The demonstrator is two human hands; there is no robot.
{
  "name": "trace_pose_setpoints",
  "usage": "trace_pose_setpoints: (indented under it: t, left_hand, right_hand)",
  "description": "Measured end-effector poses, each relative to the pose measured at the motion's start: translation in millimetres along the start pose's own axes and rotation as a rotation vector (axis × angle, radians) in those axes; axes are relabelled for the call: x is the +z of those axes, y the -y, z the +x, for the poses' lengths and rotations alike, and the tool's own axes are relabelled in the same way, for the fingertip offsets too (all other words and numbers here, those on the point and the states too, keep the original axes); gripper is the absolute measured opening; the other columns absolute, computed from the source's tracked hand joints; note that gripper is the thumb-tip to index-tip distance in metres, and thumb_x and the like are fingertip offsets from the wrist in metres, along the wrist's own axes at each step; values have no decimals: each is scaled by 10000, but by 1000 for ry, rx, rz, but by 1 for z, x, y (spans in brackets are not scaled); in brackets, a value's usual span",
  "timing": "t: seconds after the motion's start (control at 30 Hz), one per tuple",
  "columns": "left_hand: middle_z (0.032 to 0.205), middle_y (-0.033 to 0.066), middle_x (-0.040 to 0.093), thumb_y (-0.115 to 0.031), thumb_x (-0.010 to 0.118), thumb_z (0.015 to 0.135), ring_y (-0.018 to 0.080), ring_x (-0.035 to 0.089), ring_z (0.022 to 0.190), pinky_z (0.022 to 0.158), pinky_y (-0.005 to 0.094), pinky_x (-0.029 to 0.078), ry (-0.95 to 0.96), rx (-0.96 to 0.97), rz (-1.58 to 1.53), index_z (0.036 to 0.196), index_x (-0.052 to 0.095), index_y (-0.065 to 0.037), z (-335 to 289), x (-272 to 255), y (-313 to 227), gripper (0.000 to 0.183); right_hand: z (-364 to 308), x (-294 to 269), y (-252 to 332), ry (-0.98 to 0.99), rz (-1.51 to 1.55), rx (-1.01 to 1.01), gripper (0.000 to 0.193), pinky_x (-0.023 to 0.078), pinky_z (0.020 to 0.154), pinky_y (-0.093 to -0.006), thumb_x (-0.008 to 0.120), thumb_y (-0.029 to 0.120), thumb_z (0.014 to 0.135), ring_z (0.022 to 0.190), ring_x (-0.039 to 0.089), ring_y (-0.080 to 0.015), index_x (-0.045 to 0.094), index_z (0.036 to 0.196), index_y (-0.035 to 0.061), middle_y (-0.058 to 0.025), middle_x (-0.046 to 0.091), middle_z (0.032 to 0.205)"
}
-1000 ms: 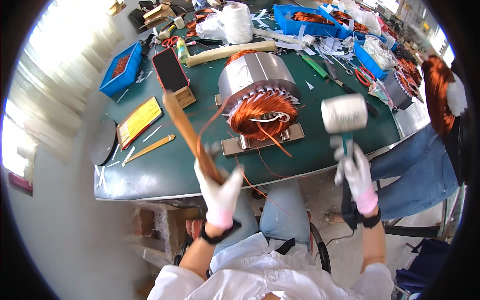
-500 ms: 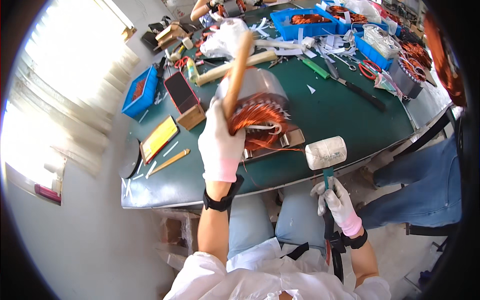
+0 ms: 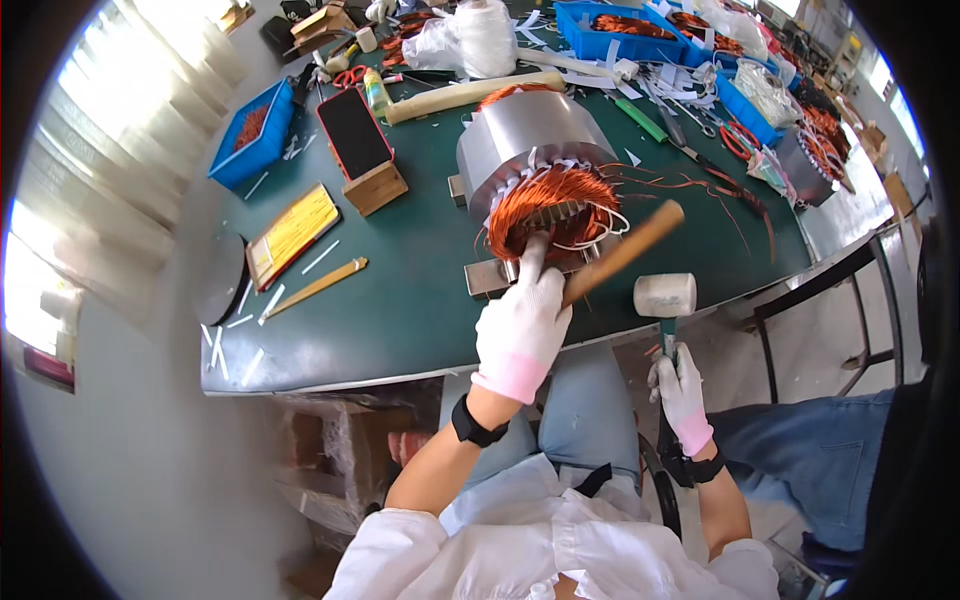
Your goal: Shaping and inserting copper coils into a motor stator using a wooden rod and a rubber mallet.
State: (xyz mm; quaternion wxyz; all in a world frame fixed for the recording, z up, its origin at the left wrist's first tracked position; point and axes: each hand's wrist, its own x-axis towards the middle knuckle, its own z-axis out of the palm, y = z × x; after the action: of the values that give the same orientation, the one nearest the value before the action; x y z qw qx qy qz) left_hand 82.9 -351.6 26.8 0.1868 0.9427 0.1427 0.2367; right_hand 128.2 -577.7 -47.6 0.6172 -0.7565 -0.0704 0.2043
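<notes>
A motor stator (image 3: pixel 530 130) with a bare metal shell lies on its side on the table, its copper windings (image 3: pixel 550 195) bulging toward me. My left hand (image 3: pixel 525 330), in a white glove with a pink cuff, is closed round a wooden stick (image 3: pixel 632 250) that slants up to the right. One finger of that hand reaches into the stator's opening, its tip partly hidden. Lower right, my right hand (image 3: pixel 682 390), gloved alike, grips the handle of a white-headed mallet (image 3: pixel 665 296), held upright at the table edge, apart from the stator.
Under the stator is a metal support (image 3: pixel 488 278). At left are a phone (image 3: pixel 355 135) on a wooden stand, a yellow-filled tray (image 3: pixel 293 235) and a flat wooden strip (image 3: pixel 318 288). A knife (image 3: pixel 640 119), scissors and blue bins (image 3: pixel 620 45) lie farther back. A person's leg (image 3: pixel 810 460) is at right.
My left hand has moved right, and the stick has swung from upright at the windings' left to slanting right. Loose copper wires now trail right of the stator. The right hand still holds the mallet.
</notes>
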Motion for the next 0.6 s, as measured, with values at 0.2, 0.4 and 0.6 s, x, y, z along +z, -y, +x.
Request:
trace_pose_setpoints:
  t: [0.2, 0.4, 0.6]
  left_hand:
    - [1021, 141, 600, -61, 611, 788, 235, 641, 750, 644, 302, 515, 17, 21, -843, 972, 497, -28, -93, 18, -9, 219]
    - [680, 15, 451, -370, 398, 970, 84, 380, 415, 373, 240, 351, 379, -665, -1633, 1000, 441, -68, -83, 28, -19, 307]
    - [620, 6, 437, -458, 405, 951, 80, 350, 391, 370, 230, 322, 361, -671, -2008, 907, 436, -100, -83, 36, -35, 363]
  right_hand:
    - [-23, -29, -12, 106, -223, -168, 193, 447, 523, -254, 501, 218, 915, 550, 553, -96, 506, 949, 28, -36, 540, 642]
    - [-4, -41, 135, 90, -1041, -419, 197, 459, 540, -346, 561, 192, 815, 563, 594, -270, 592, 933, 38, -177, 562, 677]
    - [-46, -234, 156, -502, -658, -212, 151, 474, 574, -296, 543, 214, 872, 587, 551, -163, 599, 910, 80, -52, 601, 728]
